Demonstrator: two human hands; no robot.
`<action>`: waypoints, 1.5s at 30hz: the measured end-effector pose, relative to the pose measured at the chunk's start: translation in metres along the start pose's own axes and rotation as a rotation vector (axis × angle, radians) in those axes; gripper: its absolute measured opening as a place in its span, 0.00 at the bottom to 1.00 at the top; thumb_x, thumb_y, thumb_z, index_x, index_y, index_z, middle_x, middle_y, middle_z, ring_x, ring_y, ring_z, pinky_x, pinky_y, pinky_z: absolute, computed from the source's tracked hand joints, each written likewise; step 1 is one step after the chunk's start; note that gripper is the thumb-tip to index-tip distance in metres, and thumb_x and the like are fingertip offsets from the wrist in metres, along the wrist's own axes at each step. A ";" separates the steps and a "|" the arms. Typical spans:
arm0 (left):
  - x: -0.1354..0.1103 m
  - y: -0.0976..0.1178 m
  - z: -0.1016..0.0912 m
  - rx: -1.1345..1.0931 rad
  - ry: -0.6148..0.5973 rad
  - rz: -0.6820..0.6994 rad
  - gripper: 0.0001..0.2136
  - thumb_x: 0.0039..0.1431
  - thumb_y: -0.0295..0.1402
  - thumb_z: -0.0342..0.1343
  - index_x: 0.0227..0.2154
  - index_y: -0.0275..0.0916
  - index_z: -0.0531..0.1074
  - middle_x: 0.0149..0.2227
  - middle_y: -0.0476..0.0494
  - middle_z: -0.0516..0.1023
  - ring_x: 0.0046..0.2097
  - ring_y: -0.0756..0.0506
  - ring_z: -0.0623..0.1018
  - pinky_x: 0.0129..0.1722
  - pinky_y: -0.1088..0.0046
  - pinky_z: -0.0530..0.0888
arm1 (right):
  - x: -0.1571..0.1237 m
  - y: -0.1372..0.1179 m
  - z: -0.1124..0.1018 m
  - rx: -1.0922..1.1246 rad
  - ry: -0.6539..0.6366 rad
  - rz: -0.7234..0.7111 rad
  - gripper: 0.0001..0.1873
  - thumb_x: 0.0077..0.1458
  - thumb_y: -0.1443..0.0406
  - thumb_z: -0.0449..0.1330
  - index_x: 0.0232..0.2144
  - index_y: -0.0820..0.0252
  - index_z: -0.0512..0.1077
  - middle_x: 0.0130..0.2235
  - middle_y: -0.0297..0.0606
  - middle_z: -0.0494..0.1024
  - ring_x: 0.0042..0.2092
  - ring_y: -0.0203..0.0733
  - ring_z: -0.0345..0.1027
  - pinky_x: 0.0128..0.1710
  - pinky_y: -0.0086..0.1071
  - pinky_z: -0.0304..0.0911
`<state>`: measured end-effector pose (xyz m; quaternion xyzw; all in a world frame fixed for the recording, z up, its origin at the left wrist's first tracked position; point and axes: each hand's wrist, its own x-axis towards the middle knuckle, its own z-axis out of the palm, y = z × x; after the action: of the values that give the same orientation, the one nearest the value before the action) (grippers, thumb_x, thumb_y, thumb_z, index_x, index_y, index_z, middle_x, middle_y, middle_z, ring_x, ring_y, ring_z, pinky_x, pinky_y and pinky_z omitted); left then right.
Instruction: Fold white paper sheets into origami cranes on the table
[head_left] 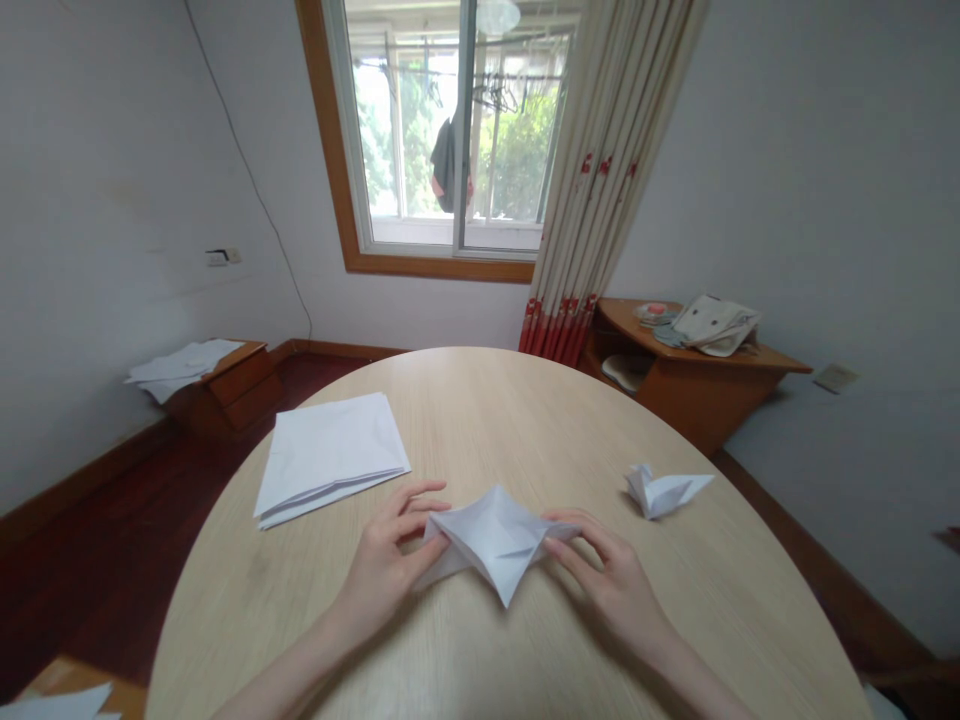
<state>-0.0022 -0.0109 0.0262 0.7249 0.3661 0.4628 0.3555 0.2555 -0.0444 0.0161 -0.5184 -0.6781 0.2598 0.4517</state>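
Note:
Between my two hands is a sheet of white folded paper (495, 535), partly opened out, with one corner pointing toward me and another pointing away. My left hand (394, 545) pinches its left side, thumb on top and some fingers behind the edge. On the opposite side, my right hand (596, 555) grips the right corner between thumb and fingers. A finished-looking folded paper figure (664, 490) with pointed ends lies to the right of my right hand. Beyond my left hand rests a stack of white paper (330, 450).
The round wooden table (480, 410) has a curved edge all round. Past it stand a small drawer cabinet (236, 385) with papers on top at left and a corner shelf (697, 385) holding a cloth bag (720, 325) at right. A curtain (600, 180) hangs by the window.

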 end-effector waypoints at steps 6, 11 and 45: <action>-0.005 -0.005 0.008 0.006 -0.009 -0.122 0.14 0.62 0.42 0.52 0.37 0.39 0.79 0.46 0.39 0.75 0.46 0.41 0.75 0.35 0.73 0.74 | -0.004 0.004 0.000 -0.157 -0.046 -0.073 0.11 0.62 0.58 0.51 0.35 0.56 0.69 0.33 0.39 0.78 0.35 0.43 0.73 0.36 0.33 0.66; -0.008 -0.007 0.014 0.050 -0.017 -0.173 0.19 0.65 0.45 0.45 0.39 0.36 0.75 0.38 0.41 0.78 0.40 0.43 0.76 0.36 0.72 0.72 | -0.005 0.008 -0.003 -0.235 -0.126 -0.122 0.07 0.61 0.61 0.51 0.39 0.57 0.66 0.37 0.41 0.78 0.38 0.45 0.73 0.38 0.35 0.67; -0.014 -0.033 0.040 -0.387 0.048 -0.431 0.22 0.46 0.30 0.60 0.47 0.38 0.65 0.38 0.46 0.75 0.27 0.47 0.76 0.21 0.77 0.73 | -0.001 0.025 0.028 0.402 -0.169 0.355 0.24 0.39 0.46 0.65 0.18 0.62 0.72 0.19 0.32 0.67 0.24 0.37 0.58 0.25 0.30 0.55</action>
<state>0.0238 -0.0138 -0.0206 0.5378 0.4250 0.4549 0.5685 0.2427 -0.0336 -0.0176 -0.5056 -0.5465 0.5065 0.4349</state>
